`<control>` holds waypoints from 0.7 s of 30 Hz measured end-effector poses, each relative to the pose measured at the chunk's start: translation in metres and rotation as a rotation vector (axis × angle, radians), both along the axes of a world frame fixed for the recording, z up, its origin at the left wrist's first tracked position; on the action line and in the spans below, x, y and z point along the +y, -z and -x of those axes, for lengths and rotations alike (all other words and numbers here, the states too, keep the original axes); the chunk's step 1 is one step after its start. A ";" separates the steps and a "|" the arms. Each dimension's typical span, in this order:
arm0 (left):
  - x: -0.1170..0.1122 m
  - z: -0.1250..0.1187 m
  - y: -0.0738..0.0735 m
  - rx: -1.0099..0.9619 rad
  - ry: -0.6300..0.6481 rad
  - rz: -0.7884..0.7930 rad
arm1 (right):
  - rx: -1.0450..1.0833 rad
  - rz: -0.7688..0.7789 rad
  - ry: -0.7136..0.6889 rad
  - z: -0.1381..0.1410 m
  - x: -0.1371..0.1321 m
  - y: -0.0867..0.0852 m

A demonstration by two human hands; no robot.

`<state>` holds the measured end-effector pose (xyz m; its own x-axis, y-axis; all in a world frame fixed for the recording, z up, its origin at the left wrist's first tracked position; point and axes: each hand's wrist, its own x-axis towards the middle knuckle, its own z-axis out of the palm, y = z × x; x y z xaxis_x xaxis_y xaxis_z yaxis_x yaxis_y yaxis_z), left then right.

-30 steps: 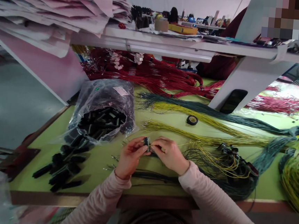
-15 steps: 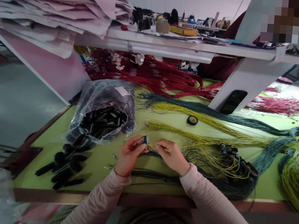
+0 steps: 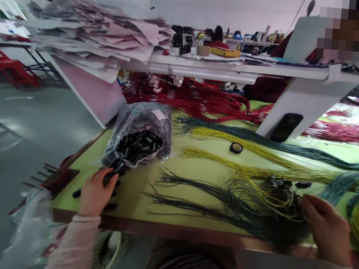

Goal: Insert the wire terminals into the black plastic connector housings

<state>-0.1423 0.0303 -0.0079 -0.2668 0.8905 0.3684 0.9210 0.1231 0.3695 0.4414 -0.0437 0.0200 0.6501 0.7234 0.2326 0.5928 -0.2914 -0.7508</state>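
My left hand [image 3: 94, 194] is at the front left of the green table [image 3: 195, 169], among loose black connectors [image 3: 113, 172]. Its fingers are closed round one black connector. My right hand [image 3: 324, 226] is far to the right, resting on a heap of wired connectors with yellow and dark green wires [image 3: 274, 197]. Its fingers curl down into the heap and are blurred, so what they grip is hidden. A fan of dark green wires [image 3: 193, 194] lies on the table between my two hands.
A clear bag of black connectors [image 3: 140, 137] stands behind my left hand. Yellow wires [image 3: 227, 161], green wires and red wires [image 3: 195, 98] lie across the table, with a tape roll [image 3: 236, 148]. A white shelf [image 3: 235, 66] with stacked papers [image 3: 96, 43] overhangs. A person sits beyond it.
My hands, which were together at the table's middle working a small connector, have parted: the left went to the loose connectors, the right to the wire heap. The view swung left.
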 end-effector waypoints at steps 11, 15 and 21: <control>0.011 -0.047 0.020 0.350 0.015 0.224 | -0.452 -0.211 -0.662 0.125 -0.040 -0.009; 0.009 -0.056 0.016 0.284 0.024 0.181 | -0.315 -0.011 -1.378 0.201 -0.056 0.025; -0.012 -0.078 0.014 0.253 0.439 -0.079 | 0.077 0.329 -0.978 0.162 -0.089 0.100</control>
